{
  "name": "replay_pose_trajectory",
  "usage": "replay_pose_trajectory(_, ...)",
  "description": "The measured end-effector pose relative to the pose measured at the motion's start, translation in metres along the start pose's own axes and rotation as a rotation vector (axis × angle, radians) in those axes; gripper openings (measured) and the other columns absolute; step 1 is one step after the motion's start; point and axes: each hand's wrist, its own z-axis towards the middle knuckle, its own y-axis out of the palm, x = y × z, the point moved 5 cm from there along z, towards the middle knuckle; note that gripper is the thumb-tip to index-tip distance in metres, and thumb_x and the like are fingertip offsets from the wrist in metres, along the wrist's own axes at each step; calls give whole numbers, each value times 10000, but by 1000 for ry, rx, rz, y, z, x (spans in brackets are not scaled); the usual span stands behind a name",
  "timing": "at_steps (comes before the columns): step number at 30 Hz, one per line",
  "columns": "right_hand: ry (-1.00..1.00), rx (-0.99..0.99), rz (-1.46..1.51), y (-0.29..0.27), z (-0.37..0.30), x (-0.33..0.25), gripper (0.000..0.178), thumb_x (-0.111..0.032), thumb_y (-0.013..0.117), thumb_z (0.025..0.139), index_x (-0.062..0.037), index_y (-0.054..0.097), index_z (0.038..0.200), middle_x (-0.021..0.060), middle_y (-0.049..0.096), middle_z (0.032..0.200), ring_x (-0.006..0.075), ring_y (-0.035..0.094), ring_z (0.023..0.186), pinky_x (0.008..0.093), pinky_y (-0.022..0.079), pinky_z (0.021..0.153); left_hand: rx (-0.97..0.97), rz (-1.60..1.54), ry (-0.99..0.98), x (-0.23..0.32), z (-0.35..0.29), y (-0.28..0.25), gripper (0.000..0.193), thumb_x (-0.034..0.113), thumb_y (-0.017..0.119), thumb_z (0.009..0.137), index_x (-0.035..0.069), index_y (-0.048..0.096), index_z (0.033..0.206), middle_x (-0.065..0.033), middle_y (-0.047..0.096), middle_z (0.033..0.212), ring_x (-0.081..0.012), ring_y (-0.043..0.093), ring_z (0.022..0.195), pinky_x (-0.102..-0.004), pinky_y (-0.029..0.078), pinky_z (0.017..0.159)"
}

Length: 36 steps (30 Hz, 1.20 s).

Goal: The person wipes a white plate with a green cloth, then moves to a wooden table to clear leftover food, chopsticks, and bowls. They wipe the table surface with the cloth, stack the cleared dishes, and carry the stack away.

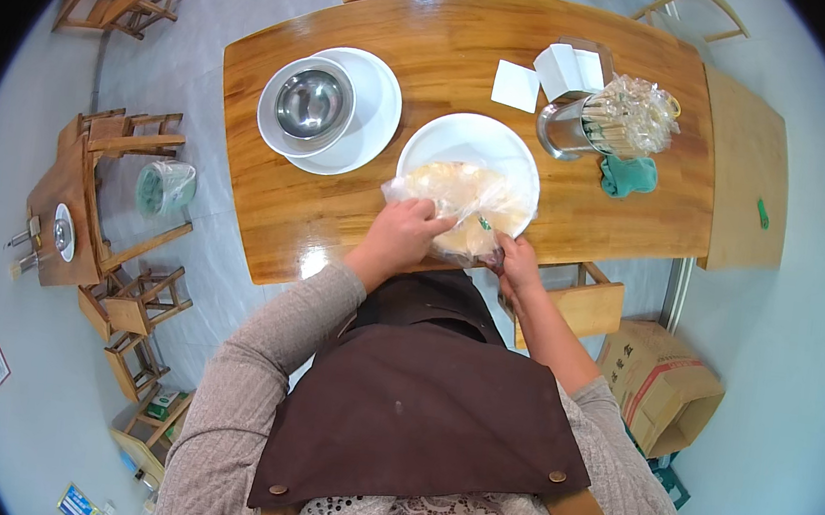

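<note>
A clear plastic bag (455, 188) with pale yellowish food inside lies over the near part of a white plate (518, 158), close to the table's front edge. On the bag's left side, my left hand (403, 234) grips the plastic with closed fingers. My right hand (517, 265) pinches the bag's near right edge, its fingertips partly hidden by the plastic. A small green mark shows on the bag between my hands. What exactly the food is, I cannot make out.
Left on the wooden table (316, 217), a steel bowl (309, 104) sits in a white bowl (271, 122) on a white plate (383, 104). At right stand a napkin holder (571, 71), a metal container (565, 131) of wrapped sticks and a green cloth (628, 177). A cardboard box (656, 384) is on the floor.
</note>
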Motion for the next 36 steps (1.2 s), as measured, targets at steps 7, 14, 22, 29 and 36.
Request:
replay_pose_trajectory(7, 50, 76, 8, 42, 6, 13, 314, -295, 460, 1059, -37, 606, 1160, 62, 677, 1002, 169, 656, 832, 301, 537, 687, -39, -702, -709, 7, -30, 79, 342, 62, 443, 995, -28, 599, 1287, -258, 615, 1192, -398, 639, 992, -399, 532, 849)
replay_pose_trajectory(14, -79, -83, -27, 54, -24, -6, 367, -328, 388, 1077, -46, 562, 1234, 71, 655, 1086, 189, 637, 962, 372, 530, 831, -30, -907, -595, 35, -12, 66, 408, 88, 435, 1009, 34, 503, 1408, -226, 538, 1225, -284, 606, 963, -402, 514, 851)
replay_pose_trajectory(22, -288, -171, 28, 101, -80, -43, 274, -219, 488, 1071, -37, 544, 1269, 68, 649, 1132, 174, 638, 1014, 332, 523, 888, -129, -942, -313, 44, -29, -20, 442, 144, 539, 950, 2, 478, 1364, -316, 517, 1239, -474, 542, 1132, -476, 461, 989)
replay_pose_trajectory(29, -303, -212, -93, 263, -68, -12, 328, -89, 544, 1006, -26, 503, 1326, 96, 629, 1205, 209, 633, 1064, 360, 528, 933, 65, -842, -208, -58, -131, -129, 391, 173, 631, 947, 51, 569, 1313, -195, 557, 1226, -335, 619, 1053, -398, 510, 925)
replay_pose_trajectory(36, 81, -394, -631, 444, -44, 115, 351, -54, 569, 926, 15, 575, 1270, 113, 666, 1158, 210, 643, 1030, 358, 531, 903, 337, -387, -613, -168, -298, -200, 658, 90, 762, 796, 202, 549, 1409, -106, 502, 1318, -273, 651, 1000, -410, 559, 842)
